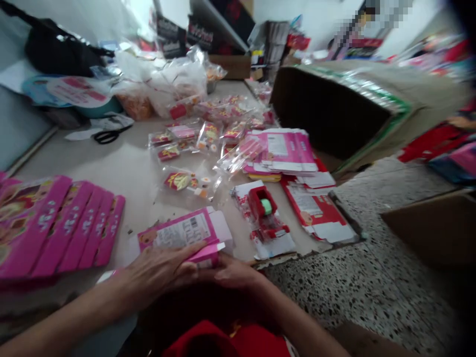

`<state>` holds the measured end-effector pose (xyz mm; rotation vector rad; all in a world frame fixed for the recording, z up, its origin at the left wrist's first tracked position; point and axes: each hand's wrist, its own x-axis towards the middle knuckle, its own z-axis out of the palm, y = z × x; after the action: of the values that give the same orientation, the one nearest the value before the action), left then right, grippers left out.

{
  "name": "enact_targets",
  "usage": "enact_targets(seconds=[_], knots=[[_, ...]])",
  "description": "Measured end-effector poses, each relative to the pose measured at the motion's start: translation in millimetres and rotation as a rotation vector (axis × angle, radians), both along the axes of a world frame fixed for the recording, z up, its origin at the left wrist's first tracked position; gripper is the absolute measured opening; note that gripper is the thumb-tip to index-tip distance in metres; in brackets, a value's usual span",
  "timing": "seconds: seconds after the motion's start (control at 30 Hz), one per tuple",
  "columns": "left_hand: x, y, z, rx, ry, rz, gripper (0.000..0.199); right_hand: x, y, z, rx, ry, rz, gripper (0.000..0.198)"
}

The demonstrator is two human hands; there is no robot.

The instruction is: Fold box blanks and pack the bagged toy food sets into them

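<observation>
Carton [178,232], pink, lies at the table's [128,163] near edge. Left hand [165,265] clasps its near side; right hand [238,272] curls at the flapped end, fingertips hidden, grip cannot be told. Apparent step: working end flaps [222,225]. Next move likely calls for steady left-hand support.

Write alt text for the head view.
Both hands hold a pink box at a table. More pink boxes line the left; small plastic packets lie ahead, with a red tape dispenser and flat cartons to the right.
</observation>
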<state>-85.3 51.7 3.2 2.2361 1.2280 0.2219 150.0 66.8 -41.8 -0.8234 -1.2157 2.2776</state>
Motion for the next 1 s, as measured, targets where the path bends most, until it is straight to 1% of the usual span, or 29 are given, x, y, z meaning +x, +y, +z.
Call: enact_targets(seconds=[0.07,0.1,0.13,0.2,0.27,0.3,0.33,0.37,0.4,0.43,0.47,0.5,0.53,0.57,0.6,0.63,0.67,0.7,0.77,0.8,0.83,0.9,0.97,1.0], knots=[[4,9,-2.7,-0.055,0.012,-0.002,0.046,-6,-4,-10,0.093,-0.068,-0.095,0.046],[7,18,-4.1,-0.092,0.042,0.036,0.043,-8,-5,-14,0.118,-0.088,-0.142,0.043],[8,27,-5.4,-0.106,0.074,0.09,0.041,-11,-5,-17,0.12,-0.091,-0.178,0.041],[9,48,-5.7,-0.181,0.095,0.131,0.042,-18,-5,-19,0.069,-0.057,-0.223,0.04],[9,64,0.8,-0.291,0.035,0.129,0.046,-24,-6,-16,0.052,-0.024,-0.284,0.042],[8,68,7.2,-0.336,-0.019,0.138,0.045,-26,-6,-12,0.085,-0.03,-0.339,0.043],[9,70,15.4,-0.354,-0.083,0.173,0.043,-28,-5,-6,0.15,-0.058,-0.418,0.042],[10,69,24.9,-0.334,-0.157,0.237,0.04,-28,-3,0,0.245,-0.111,-0.523,0.04],[12,66,34.9,-0.279,-0.249,0.328,0.038,-27,-1,8,0.357,-0.186,-0.65,0.041],[16,60,44.2,-0.211,-0.361,0.435,0.037,-25,3,16,0.47,-0.267,-0.782,0.048],[21,51,52.0,-0.157,-0.491,0.542,0.037,-23,7,24,0.568,-0.329,-0.895,0.061],[27,41,57.2,-0.142,-0.63,0.636,0.04,-21,11,32,0.633,-0.348,-0.956,0.075],[33,30,59.4,-0.164,-0.766,0.709,0.043,-20,14,40,0.645,-0.313,-0.955,0.087],[40,18,58.5,-0.206,-0.88,0.764,0.046,-20,15,46,0.6,-0.234,-0.894,0.092],[46,6,54.6,-0.235,-0.964,0.813,0.048,-21,15,51,0.514,-0.134,-0.804,0.089],[51,-5,48.4,-0.229,-1.019,0.862,0.052,-22,12,54,0.415,-0.041,-0.712,0.082],[54,-16,40.8,-0.185,-1.048,0.914,0.058,-23,8,56,0.326,0.027,-0.64,0.075],[56,-26,32.7,-0.123,-1.062,0.959,0.069,-24,3,56,0.261,0.066,-0.589,0.073],[57,-42,17.2,-0.041,-1.074,0.991,0.091,-24,-7,50,0.204,0.076,-0.514,0.073],[56,-48,10.7,-0.031,-1.076,0.979,0.096,-22,-11,46,0.198,0.065,-0.466,0.073],[55,-53,5.2,-0.028,-1.067,0.964,0.093,-21,-13,41,0.198,0.048,-0.416,0.07],[51,-60,-3.9,0.006,-1.032,0.966,0.075,-19,-14,29,0.202,0.007,-0.347,0.059],[47,-62,-11.1,0.038,-1.002,0.997,0.058,-20,-11,19,0.194,-0.043,-0.337,0.046],[45,-61,-14.2,0.012,-0.997,1.004,0.053,-21,-9,15,0.181,-0.071,-0.348,0.044]])
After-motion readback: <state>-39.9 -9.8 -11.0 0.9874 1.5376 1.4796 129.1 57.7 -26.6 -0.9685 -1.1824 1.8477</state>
